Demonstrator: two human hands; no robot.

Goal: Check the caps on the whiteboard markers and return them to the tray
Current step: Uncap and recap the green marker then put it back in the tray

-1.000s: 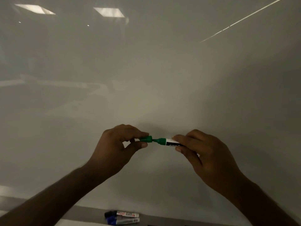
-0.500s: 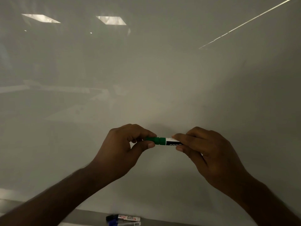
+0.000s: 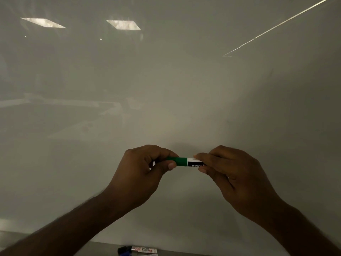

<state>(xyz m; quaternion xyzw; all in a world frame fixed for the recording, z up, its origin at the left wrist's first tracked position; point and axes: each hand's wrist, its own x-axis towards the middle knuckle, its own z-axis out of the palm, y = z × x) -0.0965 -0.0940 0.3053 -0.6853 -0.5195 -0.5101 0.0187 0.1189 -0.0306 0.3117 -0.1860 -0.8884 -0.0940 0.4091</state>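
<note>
I hold a green whiteboard marker (image 3: 191,162) level in front of the whiteboard. My left hand (image 3: 142,174) pinches its green cap (image 3: 178,161), which sits pushed onto the white and black barrel. My right hand (image 3: 232,172) grips the barrel, hiding its far end. Below, on the grey tray (image 3: 103,249), lie a black-capped marker (image 3: 140,249) and a blue-capped marker (image 3: 129,254), side by side at the bottom edge of the frame.
The whiteboard (image 3: 166,89) fills almost the whole view, blank and glossy, with reflections of ceiling lights at the top left. The tray ledge runs along its lower edge.
My left hand pushed the green cap rightward onto the marker; the exposed green tip is now covered. The view tilted slightly upward, so the tray markers sit lower in the frame.
</note>
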